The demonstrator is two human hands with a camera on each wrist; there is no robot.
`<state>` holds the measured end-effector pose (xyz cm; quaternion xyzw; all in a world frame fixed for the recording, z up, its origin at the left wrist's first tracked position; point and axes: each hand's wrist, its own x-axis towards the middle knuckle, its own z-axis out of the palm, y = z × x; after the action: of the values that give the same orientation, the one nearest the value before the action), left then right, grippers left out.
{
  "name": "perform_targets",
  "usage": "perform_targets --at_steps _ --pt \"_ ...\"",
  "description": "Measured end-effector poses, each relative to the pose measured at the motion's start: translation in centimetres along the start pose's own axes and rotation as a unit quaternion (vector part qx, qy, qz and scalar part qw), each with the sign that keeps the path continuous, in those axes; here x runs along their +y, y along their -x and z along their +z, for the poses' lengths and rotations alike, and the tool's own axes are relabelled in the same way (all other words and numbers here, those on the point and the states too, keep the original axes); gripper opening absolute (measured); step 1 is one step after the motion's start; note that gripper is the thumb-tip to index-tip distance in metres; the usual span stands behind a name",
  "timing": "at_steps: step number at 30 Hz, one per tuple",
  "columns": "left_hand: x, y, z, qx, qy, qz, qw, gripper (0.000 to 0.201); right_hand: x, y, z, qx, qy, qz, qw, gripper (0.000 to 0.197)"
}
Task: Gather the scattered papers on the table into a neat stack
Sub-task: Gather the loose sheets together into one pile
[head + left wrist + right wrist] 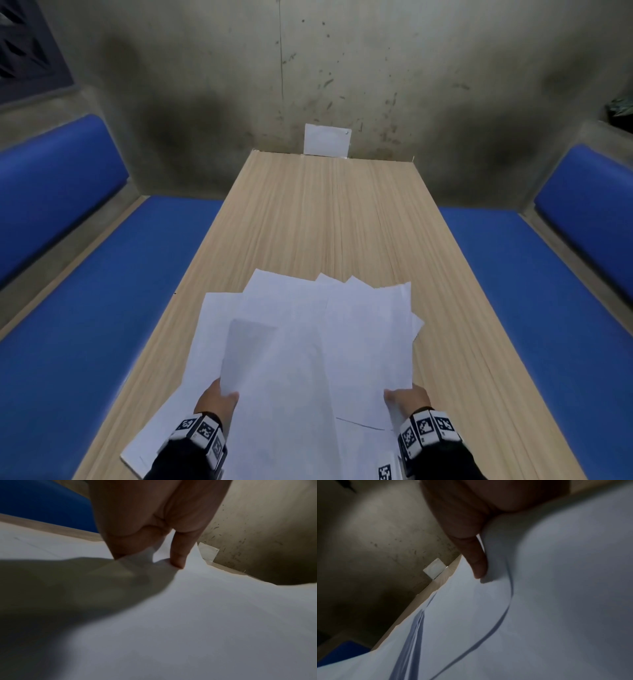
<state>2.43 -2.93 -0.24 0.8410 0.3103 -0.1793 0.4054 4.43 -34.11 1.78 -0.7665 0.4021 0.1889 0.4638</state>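
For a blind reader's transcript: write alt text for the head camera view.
Two hands, the left hand and right hand, grip a loose, fanned bundle of white papers over the near end of a long wooden table. More sheets lie beneath on the table. Blue benches flank it; a white card leans on the stained wall behind.

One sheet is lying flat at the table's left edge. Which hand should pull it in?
Left, probably. The left hand is right beside that flat sheet, while the right hand grips the fanned papers at the far side and would have to cross over them.
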Motion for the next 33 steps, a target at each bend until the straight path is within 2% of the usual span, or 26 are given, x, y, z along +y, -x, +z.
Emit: perform_targets --at_steps 2,5,9,12,15,19,22,26,29,31,33 --pt "0.1 0.1 0.2 -0.007 0.003 0.001 1.000 0.041 -0.4 0.2 -0.4 0.004 -0.043 -0.031 0.999 0.028" --pt "0.4 0.3 0.4 -0.010 0.004 -0.002 1.000 0.041 -1.3 1.3 -3.1 0.077 -0.122 -0.096 0.985 0.012" --pt "0.7 0.6 0.7 -0.004 0.014 -0.003 1.000 0.043 -4.6 3.9 -8.8 0.155 -0.190 -0.200 0.949 0.036" --pt "1.0 0.8 1.0 -0.004 0.020 0.004 1.000 0.045 -6.4 6.0 -11.9 0.144 -0.258 -0.242 0.924 0.033" --pt "1.3 1.2 1.3 -0.006 0.039 0.012 0.999 0.047 -6.3 5.7 -10.9 0.086 -0.273 -0.232 0.930 0.035" --pt "1.7 1.7 1.7 -0.014 0.082 0.007 0.996 0.048 -3.3 3.4 -4.8 0.027 -0.172 -0.192 0.966 0.034" --pt "2.5 2.4 1.8 -0.013 0.154 -0.030 0.988 0.060 -0.8 2.9 -0.4 -0.013 -0.117 -0.137 0.984 0.031" --pt "2.6 2.9 2.0 -0.054 0.209 -0.044 0.975 0.079 1.3 2.1 3.2 -0.052 0.031 -0.119 0.991 0.012" --pt "1.7 2.5 2.0 -0.034 0.109 -0.002 0.993 0.075 1.4 1.4 3.4 -0.018 0.130 -0.104 0.986 0.043" --pt "1.3 2.0 0.8 0.040 0.020 0.014 0.999 0.072 0.9 0.8 2.5 0.026 0.102 -0.088 0.991 0.066" --pt "0.8 1.0 -1.0 0.095 -0.023 -0.013 0.995 0.073 0.2 0.0 1.4 0.045 0.058 -0.075 0.994 0.072"
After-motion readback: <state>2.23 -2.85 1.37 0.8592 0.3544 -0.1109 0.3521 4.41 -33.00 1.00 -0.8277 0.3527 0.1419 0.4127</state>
